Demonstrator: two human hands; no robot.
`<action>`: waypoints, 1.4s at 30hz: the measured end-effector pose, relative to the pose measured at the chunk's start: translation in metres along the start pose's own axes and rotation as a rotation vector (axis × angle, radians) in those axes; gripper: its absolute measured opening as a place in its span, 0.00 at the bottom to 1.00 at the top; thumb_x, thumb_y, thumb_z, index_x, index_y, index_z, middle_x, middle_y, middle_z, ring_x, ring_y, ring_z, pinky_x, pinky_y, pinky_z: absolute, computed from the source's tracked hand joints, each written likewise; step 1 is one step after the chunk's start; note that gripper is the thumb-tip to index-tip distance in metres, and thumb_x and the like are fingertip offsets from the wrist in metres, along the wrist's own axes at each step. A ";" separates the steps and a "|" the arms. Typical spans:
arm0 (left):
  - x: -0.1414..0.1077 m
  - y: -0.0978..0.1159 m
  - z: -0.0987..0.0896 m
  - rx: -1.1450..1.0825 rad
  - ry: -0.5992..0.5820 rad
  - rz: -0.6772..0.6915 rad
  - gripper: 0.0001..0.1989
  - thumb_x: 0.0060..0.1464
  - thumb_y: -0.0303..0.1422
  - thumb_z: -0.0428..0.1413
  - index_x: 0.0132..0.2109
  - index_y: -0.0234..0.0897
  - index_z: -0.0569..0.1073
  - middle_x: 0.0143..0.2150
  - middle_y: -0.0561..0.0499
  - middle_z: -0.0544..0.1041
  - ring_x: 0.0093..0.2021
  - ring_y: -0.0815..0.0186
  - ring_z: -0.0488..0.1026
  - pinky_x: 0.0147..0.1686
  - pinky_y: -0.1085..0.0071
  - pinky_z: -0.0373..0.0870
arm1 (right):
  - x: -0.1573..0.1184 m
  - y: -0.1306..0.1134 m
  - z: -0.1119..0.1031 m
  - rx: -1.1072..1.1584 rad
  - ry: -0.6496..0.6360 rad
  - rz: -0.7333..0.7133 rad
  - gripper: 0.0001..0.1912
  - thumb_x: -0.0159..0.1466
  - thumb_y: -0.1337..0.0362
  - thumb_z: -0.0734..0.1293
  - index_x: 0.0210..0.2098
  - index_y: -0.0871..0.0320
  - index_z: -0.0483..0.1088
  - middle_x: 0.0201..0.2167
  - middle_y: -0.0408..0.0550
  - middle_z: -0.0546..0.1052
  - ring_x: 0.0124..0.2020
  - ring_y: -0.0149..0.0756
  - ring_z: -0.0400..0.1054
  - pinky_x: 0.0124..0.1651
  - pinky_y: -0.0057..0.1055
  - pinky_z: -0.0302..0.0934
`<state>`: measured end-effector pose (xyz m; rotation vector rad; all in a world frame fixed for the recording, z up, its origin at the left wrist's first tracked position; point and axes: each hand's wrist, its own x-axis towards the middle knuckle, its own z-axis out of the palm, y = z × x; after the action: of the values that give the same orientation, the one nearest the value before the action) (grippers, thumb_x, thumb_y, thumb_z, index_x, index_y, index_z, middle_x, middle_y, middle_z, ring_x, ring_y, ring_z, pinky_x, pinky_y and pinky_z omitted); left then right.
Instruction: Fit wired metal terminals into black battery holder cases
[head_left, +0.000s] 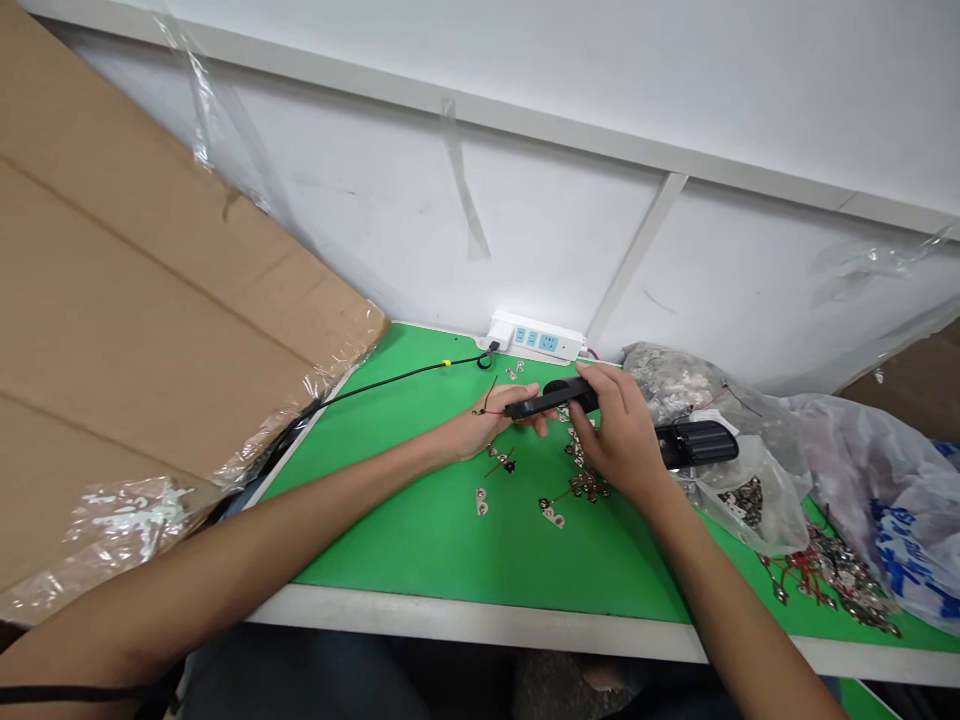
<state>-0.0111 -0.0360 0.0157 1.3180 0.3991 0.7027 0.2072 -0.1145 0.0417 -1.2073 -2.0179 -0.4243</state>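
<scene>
Under the fingers [609, 383] of the right hand [624, 432], part of the black plastic housing [538, 402] is hidden; it in turn covers some of the left hand [484, 422]. Beside the left fingers, how the thin wires [492, 411] join it is too small to tell. Right of the right fingers, a second black housing [705, 441] is partly hidden; farther right, the plastic bag [847, 440] runs out of the picture.

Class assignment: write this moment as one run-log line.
left hand: holds black part | right hand: holds same part | nearby: small metal pieces on green tabletop | behind: white power strip
</scene>
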 end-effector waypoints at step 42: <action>0.010 -0.007 0.003 -0.175 0.311 -0.098 0.26 0.58 0.40 0.71 0.58 0.38 0.70 0.42 0.49 0.83 0.34 0.71 0.78 0.39 0.72 0.73 | -0.018 -0.051 0.019 0.451 -0.583 -0.134 0.20 0.74 0.76 0.60 0.59 0.55 0.74 0.51 0.55 0.77 0.54 0.45 0.71 0.55 0.41 0.73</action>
<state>-0.0003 -0.0323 0.0106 1.0186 0.6339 0.8433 0.1602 -0.1394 0.0200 -0.9779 -2.5087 0.3587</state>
